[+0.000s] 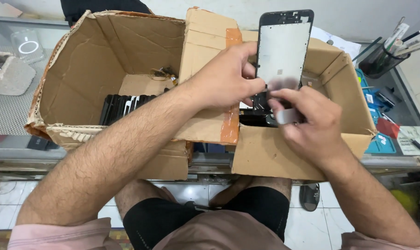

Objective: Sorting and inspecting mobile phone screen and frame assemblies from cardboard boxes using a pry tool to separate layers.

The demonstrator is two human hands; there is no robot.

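Fingertips of your left hand (226, 76) pinch the lower edge of the phone screen panel (283, 48), keeping it upright over the right-hand cardboard box (284, 153). Your right hand (307, 122) closes thumb and fingers on its bottom end, seemingly to steady it. Dark panels (124, 107) stand stacked along the front wall of the left cardboard box (108, 55).
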